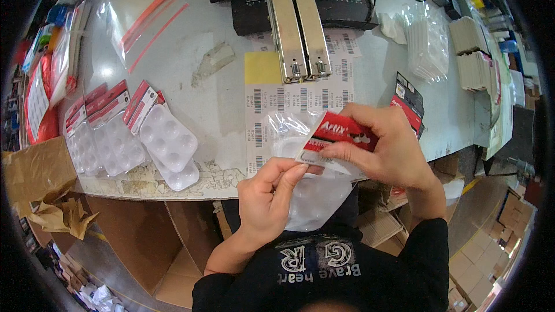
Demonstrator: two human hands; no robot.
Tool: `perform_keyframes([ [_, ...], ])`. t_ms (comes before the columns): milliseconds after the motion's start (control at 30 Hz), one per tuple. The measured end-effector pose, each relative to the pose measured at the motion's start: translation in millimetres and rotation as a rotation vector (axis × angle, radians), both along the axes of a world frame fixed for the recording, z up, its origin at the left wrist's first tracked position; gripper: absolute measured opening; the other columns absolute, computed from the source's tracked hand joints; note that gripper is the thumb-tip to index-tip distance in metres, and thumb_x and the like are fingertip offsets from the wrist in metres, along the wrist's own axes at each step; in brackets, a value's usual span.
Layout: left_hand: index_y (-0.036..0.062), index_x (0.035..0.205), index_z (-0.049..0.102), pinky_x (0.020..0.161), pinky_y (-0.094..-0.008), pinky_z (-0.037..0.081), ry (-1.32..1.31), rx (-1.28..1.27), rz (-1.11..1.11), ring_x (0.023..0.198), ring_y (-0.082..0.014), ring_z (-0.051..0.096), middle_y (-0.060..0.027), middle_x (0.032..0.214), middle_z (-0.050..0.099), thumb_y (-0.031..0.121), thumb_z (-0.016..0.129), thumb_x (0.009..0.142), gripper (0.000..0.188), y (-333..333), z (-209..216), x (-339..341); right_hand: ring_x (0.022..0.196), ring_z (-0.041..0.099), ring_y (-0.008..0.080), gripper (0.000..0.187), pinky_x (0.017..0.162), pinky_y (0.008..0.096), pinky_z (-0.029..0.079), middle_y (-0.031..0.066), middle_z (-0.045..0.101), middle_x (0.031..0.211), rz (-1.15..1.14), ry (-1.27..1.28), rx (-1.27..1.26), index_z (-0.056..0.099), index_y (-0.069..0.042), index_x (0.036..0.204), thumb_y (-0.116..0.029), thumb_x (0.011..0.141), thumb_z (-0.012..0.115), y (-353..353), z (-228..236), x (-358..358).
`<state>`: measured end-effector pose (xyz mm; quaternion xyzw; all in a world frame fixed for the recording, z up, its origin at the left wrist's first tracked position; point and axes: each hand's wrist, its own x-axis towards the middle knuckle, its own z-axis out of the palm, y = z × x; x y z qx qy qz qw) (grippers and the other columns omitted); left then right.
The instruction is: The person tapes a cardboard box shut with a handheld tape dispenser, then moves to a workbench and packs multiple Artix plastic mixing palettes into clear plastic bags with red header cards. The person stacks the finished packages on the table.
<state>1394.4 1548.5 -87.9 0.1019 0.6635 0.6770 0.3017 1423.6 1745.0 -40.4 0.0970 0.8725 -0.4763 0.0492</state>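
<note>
In front of my chest I hold a white plastic paint palette (317, 203) with round wells, in a clear plastic bag (283, 124). A red, black and white header card (324, 133) sits across the bag's top. My right hand (390, 144) is closed on the card, thumb on its face and fingers behind. My left hand (266, 199) pinches the card's lower left corner, where the bag meets it. What lies under the left fingertips is partly hidden. To the left, several bagged palettes with red header cards (169, 130) lie overlapping on the table.
A black machine with two long metal arms (298, 29) stands at the back centre, over barcode label sheets (277, 101). More header cards (409, 101) lie right. Clear bags (141, 17) lie back left; stacked white palettes (428, 46) back right. Cardboard boxes (136, 242) stand below the table edge.
</note>
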Motion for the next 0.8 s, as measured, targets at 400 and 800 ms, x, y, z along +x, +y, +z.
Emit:
perform_keyframes([
  [400, -0.0023, 0.09, 0.065, 0.053, -0.0203, 0.04, 0.253, -0.164, 0.067, 0.06, -0.003, 0.049, -0.0003, 0.066, 0.061, 0.011, 0.059, 0.091, 0.014, -4, -1, 2, 0.058, 0.056, 0.01, 0.033, 0.052, 0.0257, 0.041, 0.0055, 0.065, 0.069, -0.014, 0.084, -0.016, 0.066, -0.003, 0.083, -0.022, 0.063, 0.085, 23, -8, -1],
  [800, -0.0058, 0.092, 0.064, 0.067, -0.0191, 0.042, 0.132, -0.079, 0.287, 0.074, -0.0051, 0.051, -0.0031, 0.08, 0.065, 0.014, 0.051, 0.097, 0.024, -5, -15, -5, 0.058, 0.059, 0.0097, 0.01, 0.056, 0.0223, 0.047, 0.0072, 0.065, 0.069, -0.194, -0.2, -0.663, 0.069, 0.005, 0.082, -0.005, 0.083, 0.067, 17, -42, 30],
])
